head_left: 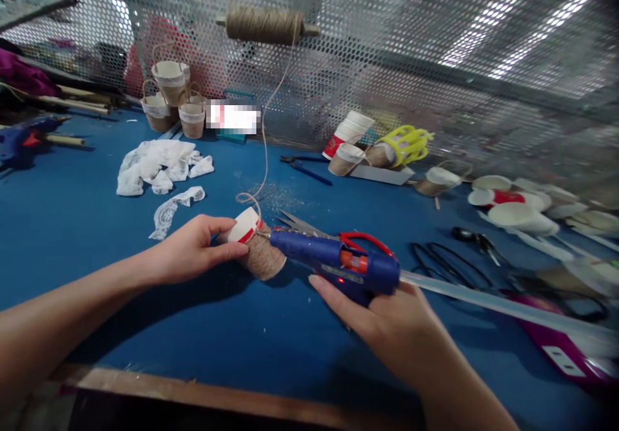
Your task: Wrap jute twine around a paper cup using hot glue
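A paper cup (pixel 264 257) wrapped in brown twine, its white and red rim bare, is pinched between the thumb and fingers of my left hand (pixel 196 247). My right hand (pixel 387 318) grips a blue glue gun (pixel 333 260) with a long clear glue stick (pixel 483 300) coming out of its back. The gun's nozzle meets the cup just below the red band. From a twine spool (pixel 264 26) on the mesh, a loose strand (pixel 265 140) runs down to the cup. Behind the gun lie red-handled scissors (pixel 309 224), partly hidden.
White lace pieces (pixel 157 163) lie on the blue table (pixel 193 328) at left, near finished twine cups (pixel 171 82). Pliers (pixel 309 166), stacked cups (pixel 351 131), black cables (pixel 449 266) and a purple power strip (pixel 556 347) are further right. Another glue gun (pixel 26 137) rests far left.
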Action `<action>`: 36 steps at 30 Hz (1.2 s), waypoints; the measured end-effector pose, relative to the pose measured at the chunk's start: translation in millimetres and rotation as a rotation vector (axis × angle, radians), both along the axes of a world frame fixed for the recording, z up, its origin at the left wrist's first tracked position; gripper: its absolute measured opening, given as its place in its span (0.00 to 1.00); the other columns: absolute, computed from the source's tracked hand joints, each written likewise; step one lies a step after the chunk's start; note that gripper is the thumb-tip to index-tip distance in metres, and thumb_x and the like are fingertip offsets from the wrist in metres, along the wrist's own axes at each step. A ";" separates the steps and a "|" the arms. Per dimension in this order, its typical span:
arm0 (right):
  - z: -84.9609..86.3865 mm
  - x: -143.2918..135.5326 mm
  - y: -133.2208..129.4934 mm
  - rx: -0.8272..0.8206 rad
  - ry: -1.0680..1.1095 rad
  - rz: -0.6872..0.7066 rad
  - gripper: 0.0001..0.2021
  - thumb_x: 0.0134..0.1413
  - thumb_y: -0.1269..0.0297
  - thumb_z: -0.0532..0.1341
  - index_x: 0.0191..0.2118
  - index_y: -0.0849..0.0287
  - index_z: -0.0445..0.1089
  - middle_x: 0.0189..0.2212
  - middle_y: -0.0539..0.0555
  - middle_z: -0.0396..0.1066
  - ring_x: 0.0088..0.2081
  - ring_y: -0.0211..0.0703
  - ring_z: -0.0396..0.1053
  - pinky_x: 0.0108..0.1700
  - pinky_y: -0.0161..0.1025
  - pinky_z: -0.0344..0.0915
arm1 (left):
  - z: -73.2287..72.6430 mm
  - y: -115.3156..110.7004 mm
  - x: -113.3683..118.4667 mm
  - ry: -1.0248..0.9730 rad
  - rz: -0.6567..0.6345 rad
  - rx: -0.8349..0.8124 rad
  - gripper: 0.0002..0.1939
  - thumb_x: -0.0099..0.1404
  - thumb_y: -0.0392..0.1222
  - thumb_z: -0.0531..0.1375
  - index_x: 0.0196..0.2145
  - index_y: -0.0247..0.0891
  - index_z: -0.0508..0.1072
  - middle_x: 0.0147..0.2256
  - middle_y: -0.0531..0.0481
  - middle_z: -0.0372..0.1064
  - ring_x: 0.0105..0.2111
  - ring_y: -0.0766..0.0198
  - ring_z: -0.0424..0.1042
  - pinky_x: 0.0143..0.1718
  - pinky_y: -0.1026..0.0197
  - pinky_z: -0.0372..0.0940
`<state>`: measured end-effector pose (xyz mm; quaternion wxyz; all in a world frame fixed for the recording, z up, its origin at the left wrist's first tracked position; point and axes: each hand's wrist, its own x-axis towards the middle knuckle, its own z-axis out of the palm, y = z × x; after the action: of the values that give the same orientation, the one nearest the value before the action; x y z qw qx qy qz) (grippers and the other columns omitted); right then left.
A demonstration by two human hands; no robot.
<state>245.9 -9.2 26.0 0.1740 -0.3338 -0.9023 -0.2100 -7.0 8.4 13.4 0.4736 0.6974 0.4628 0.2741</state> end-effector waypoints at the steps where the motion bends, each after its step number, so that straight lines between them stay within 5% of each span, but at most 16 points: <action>1: -1.4 -0.6 -0.7 0.067 -0.043 0.025 0.15 0.52 0.73 0.52 0.33 0.53 0.75 0.12 0.49 0.62 0.17 0.37 0.62 0.22 0.33 0.59 | 0.1 -0.1 0.0 0.006 -0.001 0.005 0.14 0.60 0.45 0.54 0.36 0.31 0.71 0.38 0.45 0.73 0.40 0.56 0.69 0.42 0.59 0.62; 10: 2.6 -3.7 -2.4 0.237 -0.161 0.070 0.18 0.53 0.76 0.50 0.34 0.52 0.75 0.11 0.49 0.61 0.17 0.36 0.61 0.23 0.34 0.58 | -0.1 -0.1 -1.3 0.039 -0.009 0.027 0.14 0.61 0.45 0.54 0.35 0.31 0.72 0.37 0.45 0.72 0.39 0.57 0.69 0.41 0.59 0.62; 20: -1.1 -1.9 -5.6 0.126 -0.077 0.053 0.20 0.50 0.80 0.48 0.35 0.52 0.75 0.12 0.50 0.63 0.17 0.37 0.62 0.24 0.35 0.59 | -0.5 -0.6 -1.7 0.069 0.002 0.068 0.15 0.61 0.45 0.54 0.39 0.32 0.72 0.36 0.47 0.73 0.37 0.58 0.69 0.40 0.59 0.63; 28: -4.1 -1.1 -7.2 -0.060 0.022 -0.047 0.17 0.53 0.74 0.50 0.34 0.53 0.75 0.10 0.49 0.60 0.18 0.38 0.62 0.25 0.36 0.60 | -0.2 -0.6 -2.1 0.053 -0.014 0.066 0.13 0.61 0.45 0.54 0.34 0.31 0.71 0.35 0.47 0.72 0.38 0.57 0.69 0.43 0.59 0.62; 36: 5.7 -4.0 -6.8 -0.103 0.008 0.004 0.16 0.53 0.73 0.51 0.33 0.52 0.75 0.07 0.48 0.57 0.15 0.37 0.58 0.22 0.34 0.57 | 1.3 0.1 -2.5 0.079 -0.029 0.066 0.13 0.61 0.45 0.54 0.35 0.32 0.71 0.35 0.48 0.72 0.38 0.58 0.68 0.41 0.60 0.62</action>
<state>241.9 -16.0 31.7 0.1608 -0.3414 -0.9119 -0.1616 -9.5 8.4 14.8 0.4358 0.7295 0.4616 0.2545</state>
